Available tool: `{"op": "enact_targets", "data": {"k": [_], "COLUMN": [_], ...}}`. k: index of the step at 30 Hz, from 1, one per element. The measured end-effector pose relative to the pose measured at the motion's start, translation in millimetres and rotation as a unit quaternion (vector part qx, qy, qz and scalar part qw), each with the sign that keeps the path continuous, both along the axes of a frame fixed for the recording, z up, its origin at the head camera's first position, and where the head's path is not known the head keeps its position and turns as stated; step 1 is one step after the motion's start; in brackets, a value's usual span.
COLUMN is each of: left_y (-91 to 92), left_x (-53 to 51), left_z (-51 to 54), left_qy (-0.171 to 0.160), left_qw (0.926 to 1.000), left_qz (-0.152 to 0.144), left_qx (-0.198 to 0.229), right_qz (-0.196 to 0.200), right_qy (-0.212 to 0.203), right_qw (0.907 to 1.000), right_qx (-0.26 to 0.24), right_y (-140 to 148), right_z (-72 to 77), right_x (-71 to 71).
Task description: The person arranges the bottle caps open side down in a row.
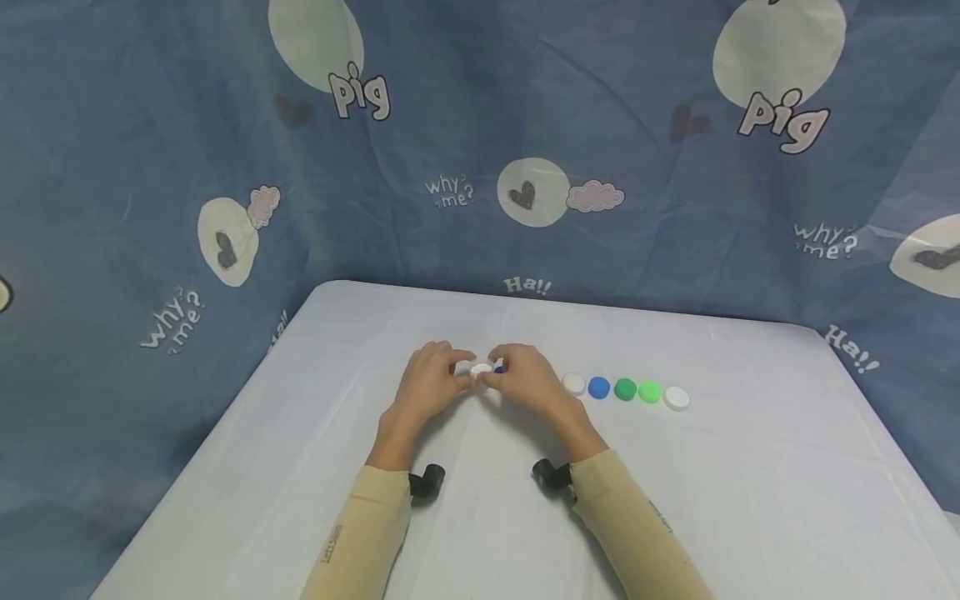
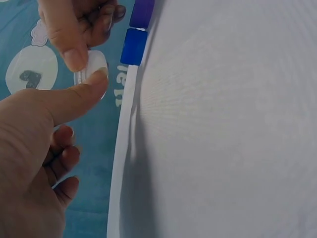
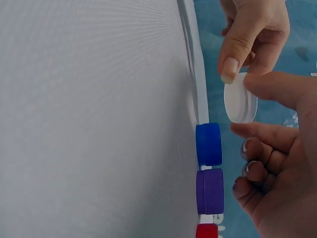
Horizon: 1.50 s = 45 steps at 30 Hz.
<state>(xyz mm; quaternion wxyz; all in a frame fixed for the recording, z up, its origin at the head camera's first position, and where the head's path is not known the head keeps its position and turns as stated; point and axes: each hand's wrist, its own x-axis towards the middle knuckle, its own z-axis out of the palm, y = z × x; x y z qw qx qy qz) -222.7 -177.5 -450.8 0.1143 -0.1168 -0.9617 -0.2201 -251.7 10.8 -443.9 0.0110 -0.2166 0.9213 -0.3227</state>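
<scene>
Between my two hands, just above the white table, is a white bottle cap (image 1: 482,368), turned on edge in the right wrist view. My left hand (image 1: 429,382) pinches one side of this cap (image 3: 238,101) with thumb and fingers. From the other side my right hand (image 1: 531,379) holds it between thumb and index finger, its other fingers loosely curled. Close by on the table stand a blue cap (image 3: 209,144), a purple cap (image 3: 210,191) and a red cap (image 3: 206,231). In the head view the right hand hides most of these.
Rightward along the table (image 1: 750,500) runs a row: a white cap (image 1: 573,383), a blue cap (image 1: 598,387), a dark green cap (image 1: 626,389), a light green cap (image 1: 649,392) and another white cap (image 1: 677,398). A blue printed cloth (image 1: 420,242) hangs behind.
</scene>
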Motion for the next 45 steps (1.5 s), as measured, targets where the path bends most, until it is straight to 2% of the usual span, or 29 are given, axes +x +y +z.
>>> {"op": "enact_targets", "data": {"k": [8, 17, 23, 27, 30, 40, 45], "left_y": [1.0, 1.5, -0.2, -1.7, -1.8, 1.0, 0.9], "left_x": [0.3, 0.4, 0.5, 0.3, -1.2, -0.3, 0.2], "left_z": [1.8, 1.5, 0.5, -0.4, -1.3, -1.1, -2.0], "left_qy": [0.036, 0.05, 0.042, 0.028, 0.023, 0.014, 0.015], "left_qw": [0.9993, 0.9987, 0.9988, 0.9989, 0.999, 0.9997, 0.9998], "left_qz": [0.008, 0.01, 0.024, 0.035, 0.034, 0.018, 0.009], "left_qx": [-0.005, -0.008, -0.003, 0.011, 0.014, 0.013, 0.01], "right_qz": [-0.003, -0.001, 0.014, 0.019, 0.016, 0.02, 0.018], "right_qy": [-0.016, -0.03, 0.009, 0.047, 0.059, 0.066, 0.039], "right_qw": [0.9998, 0.9991, 0.9994, 0.9986, 0.9981, 0.9975, 0.9982], "right_qx": [-0.011, -0.029, -0.03, -0.012, -0.005, -0.019, -0.041], "right_y": [2.3, 3.0, 2.3, 1.7, 2.1, 3.6, 3.9], "right_z": [4.9, 4.8, 4.9, 4.6, 3.7, 2.9, 2.1], "right_x": [2.8, 4.4, 3.5, 1.5, -0.1, 1.3, 0.7]}}
